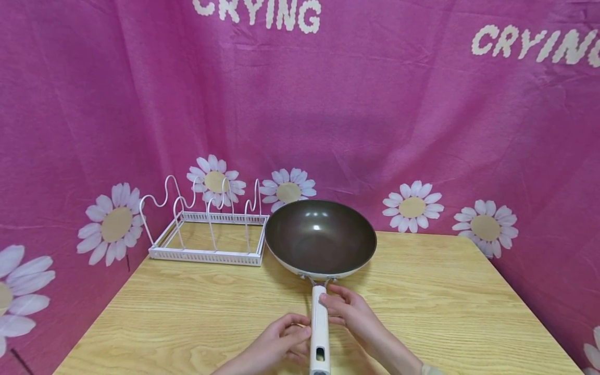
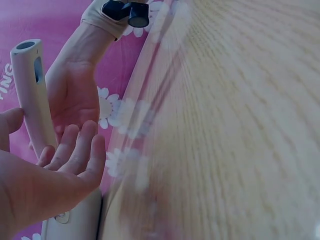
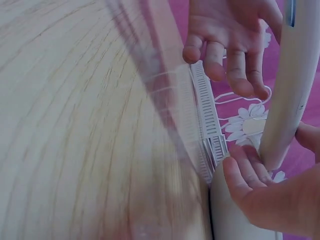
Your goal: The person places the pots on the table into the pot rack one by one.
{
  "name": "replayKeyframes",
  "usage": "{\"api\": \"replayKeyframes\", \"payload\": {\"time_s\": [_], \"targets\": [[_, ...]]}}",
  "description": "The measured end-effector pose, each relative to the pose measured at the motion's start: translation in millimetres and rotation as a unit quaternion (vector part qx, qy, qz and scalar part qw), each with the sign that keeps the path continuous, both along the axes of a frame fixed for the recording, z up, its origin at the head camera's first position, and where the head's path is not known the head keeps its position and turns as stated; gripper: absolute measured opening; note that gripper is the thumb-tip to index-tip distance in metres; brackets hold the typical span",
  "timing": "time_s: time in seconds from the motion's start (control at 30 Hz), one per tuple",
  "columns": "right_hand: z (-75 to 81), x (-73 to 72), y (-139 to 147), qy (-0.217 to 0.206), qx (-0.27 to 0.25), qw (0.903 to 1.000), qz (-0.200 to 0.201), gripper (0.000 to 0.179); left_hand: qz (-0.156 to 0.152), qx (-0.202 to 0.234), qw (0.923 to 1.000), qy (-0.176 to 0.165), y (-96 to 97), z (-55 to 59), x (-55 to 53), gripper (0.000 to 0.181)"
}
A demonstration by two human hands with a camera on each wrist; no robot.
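A wok [image 1: 321, 237] with a dark inside and a pale outer wall stands on the wooden table, its cream handle [image 1: 320, 328] towards me. My left hand [image 1: 283, 338] is left of the handle's lower half, thumb at its side and the other fingers loosely extended. On the right, my right hand [image 1: 353, 315] has its thumb against the handle close to the pan, its fingers [image 3: 245, 172] reaching under without wrapping round. The left wrist view shows the left hand [image 2: 55, 175] palm up, and the wok's pale outside [image 2: 75, 220] below it.
A white wire rack [image 1: 206, 255] with upright wavy dividers stands left of the wok, close to its rim. Behind the table [image 1: 445, 291] hangs a magenta cloth [image 1: 347, 104] with daisies and lettering.
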State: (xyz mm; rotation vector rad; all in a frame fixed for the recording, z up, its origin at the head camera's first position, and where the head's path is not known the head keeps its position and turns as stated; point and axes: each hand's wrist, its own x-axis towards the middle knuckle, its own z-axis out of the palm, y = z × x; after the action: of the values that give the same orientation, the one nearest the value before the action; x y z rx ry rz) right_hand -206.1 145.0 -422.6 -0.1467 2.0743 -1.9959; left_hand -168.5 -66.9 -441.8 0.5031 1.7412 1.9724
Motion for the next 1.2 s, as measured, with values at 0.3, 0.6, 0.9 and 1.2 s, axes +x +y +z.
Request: {"api": "replayKeyframes", "payload": {"time_s": [0.3, 0.6, 0.9, 1.2], "targets": [[1.8, -5.6, -1.0, -0.014, -0.033, 0.9991, 0.024, 0.074, -0.011, 0.011, 0.9988, -0.047, 0.5, -3.1, 2.8, 0.047], [-3.5, -6.3, 0.3, -0.008, -0.044, 0.9977, 0.051, 0.076, -0.019, 0.038, 0.9932, -0.109, 5.2, -5.8, 8.7, 0.041], [-7.8, -5.0, -0.3, -0.005, -0.038, 0.9972, 0.064, 0.075, -0.081, 0.075, 0.9867, -0.119, 10.4, -10.7, 8.7, 0.045], [-9.8, -7.1, -2.6, -0.008, -0.04, 0.9979, 0.051, 0.074, -0.101, 0.114, 0.9812, -0.119, 16.8, -18.5, 6.8, 0.037]]}}
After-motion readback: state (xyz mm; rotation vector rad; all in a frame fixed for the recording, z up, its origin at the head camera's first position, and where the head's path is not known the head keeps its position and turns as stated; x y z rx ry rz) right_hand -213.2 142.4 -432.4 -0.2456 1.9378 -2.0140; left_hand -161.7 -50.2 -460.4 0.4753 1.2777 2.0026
